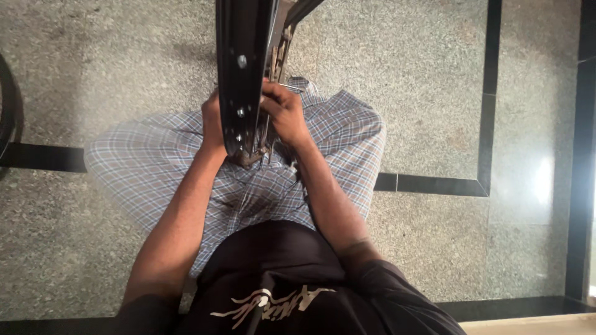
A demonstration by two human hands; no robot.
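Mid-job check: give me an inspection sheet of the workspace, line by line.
Surface: speckled grey stone floor with black inlay strips; the person sits on it in checked trousers.
Job's things: black wheel rim, upright between the knees, holes along its face; spokes behind it.
Clutter: nothing seen.
Hands: left hand grips the rim's left edge; right hand closed on the right side by the spokes.
Cables: nothing seen.
Surroundings: dark curved object at left edge; bright glare on floor at right.
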